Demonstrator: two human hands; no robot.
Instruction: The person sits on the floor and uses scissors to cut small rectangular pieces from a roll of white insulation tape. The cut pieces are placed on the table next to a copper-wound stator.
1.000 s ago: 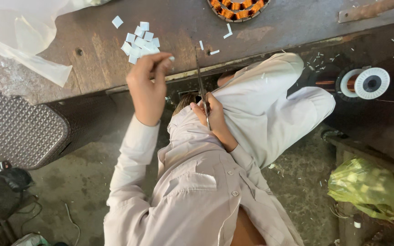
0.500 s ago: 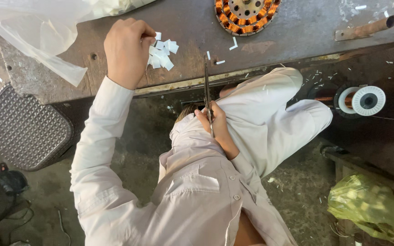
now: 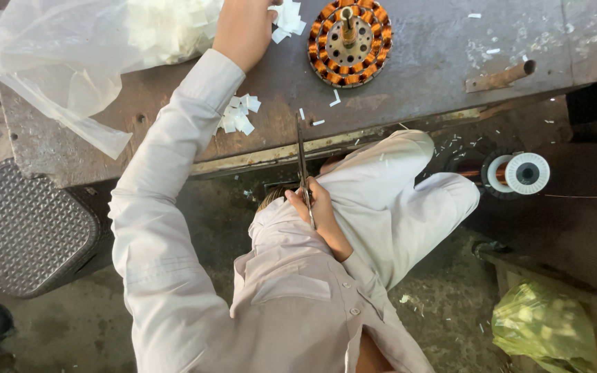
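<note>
Here, the left hand (image 3: 247, 31) closes its grip on small white paper slips (image 3: 286, 15) far up the surface; the right hand (image 3: 319, 211) clasps thin metal scissors (image 3: 303, 166), blades pointing away.

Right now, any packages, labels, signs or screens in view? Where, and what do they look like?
No labels, signs or screens show. Only bags:
Clear plastic bag: top left on the workbench, crumpled, see-through, holding white paper pieces; the left hand rests just right of it.
Green plastic bag: bottom right on the floor, bunched, translucent green.
The right hand holds scissors at the bench edge, away from both bags.
</note>
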